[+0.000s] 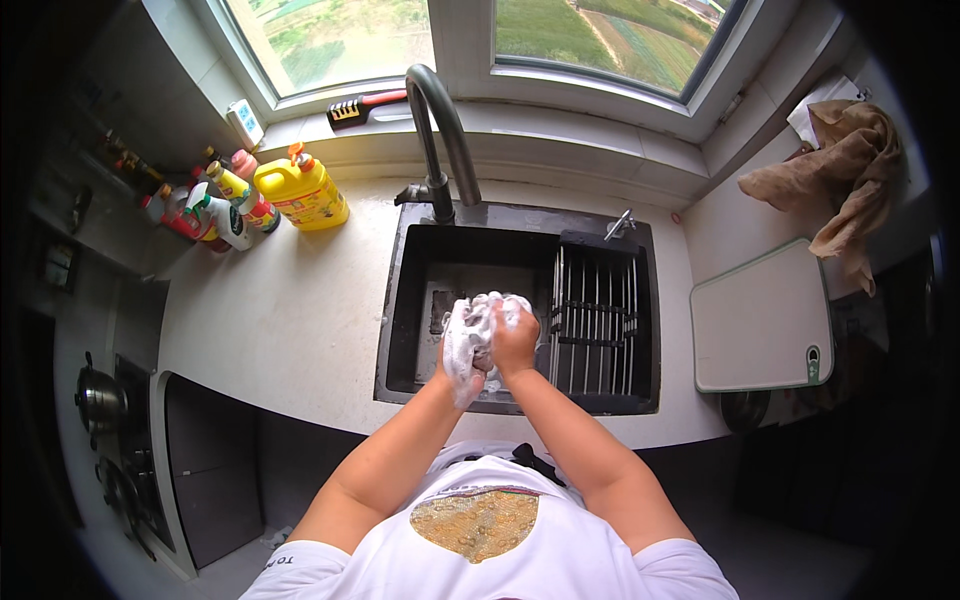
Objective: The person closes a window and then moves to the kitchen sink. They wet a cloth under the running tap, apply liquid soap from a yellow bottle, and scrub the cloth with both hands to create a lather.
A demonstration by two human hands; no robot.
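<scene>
My left hand (463, 349) is coated in thick white foam over the black sink (390, 315). Against it presses my right hand (516, 337), with its fingers curled and lather around them. Between the palms a small brownish patch (482, 356) shows through the suds; whether it is an object or skin, I cannot tell. Behind the sink rises a curved grey faucet (461, 150), with no water seen running from it. A metal-rod drying rack (596, 322) spans the sink's right part, just beside my right hand.
On the counter (300, 315) at left stand a yellow jug (304, 191), a spray bottle (225, 217) and several other bottles. A knife sharpener (360, 110) lies on the windowsill. A cutting board (761, 322) leans at right, below a hanging brown cloth (855, 165).
</scene>
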